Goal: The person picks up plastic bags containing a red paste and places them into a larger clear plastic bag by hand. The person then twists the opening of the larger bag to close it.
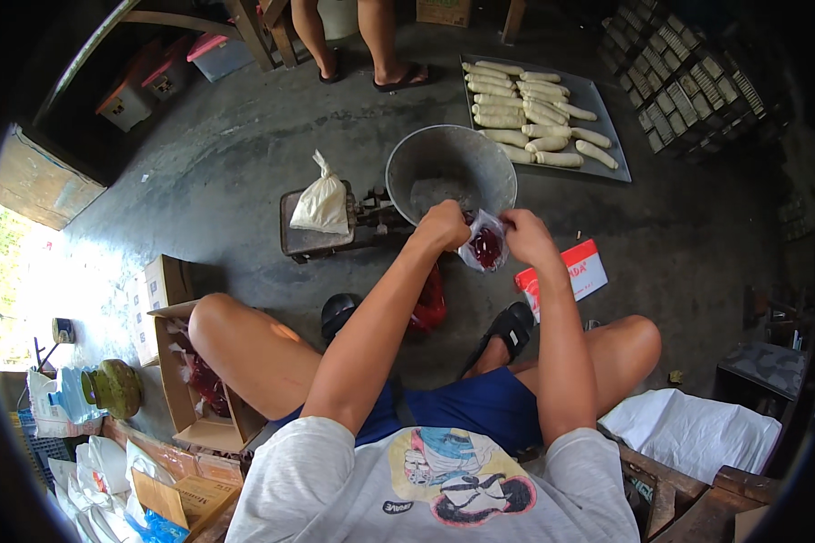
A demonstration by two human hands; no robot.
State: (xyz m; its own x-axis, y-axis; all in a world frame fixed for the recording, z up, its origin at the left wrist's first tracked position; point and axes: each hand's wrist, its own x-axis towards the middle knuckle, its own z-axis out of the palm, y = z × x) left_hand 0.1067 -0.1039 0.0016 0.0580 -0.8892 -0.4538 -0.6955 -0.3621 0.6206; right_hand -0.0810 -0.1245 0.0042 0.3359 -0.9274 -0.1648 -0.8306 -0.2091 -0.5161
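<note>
"Well, which step was shown?"
"Bag-handling, apparently: the left hand [445,224], beside the metal basin [496,172], gripped the red-filled clear bag [484,244]; the right hand [528,237] pinched the bag's right edge."
"And next?"
"Judged thus, steady two-handed control was called for."

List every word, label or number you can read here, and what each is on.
I won't copy wording, but print shows on:
Red-and-white rectangular packet: large letters, partly hidden.
Light-grey T-shirt: small lettering.
Brown cardboard box, lower left: mostly too small to read.
</note>
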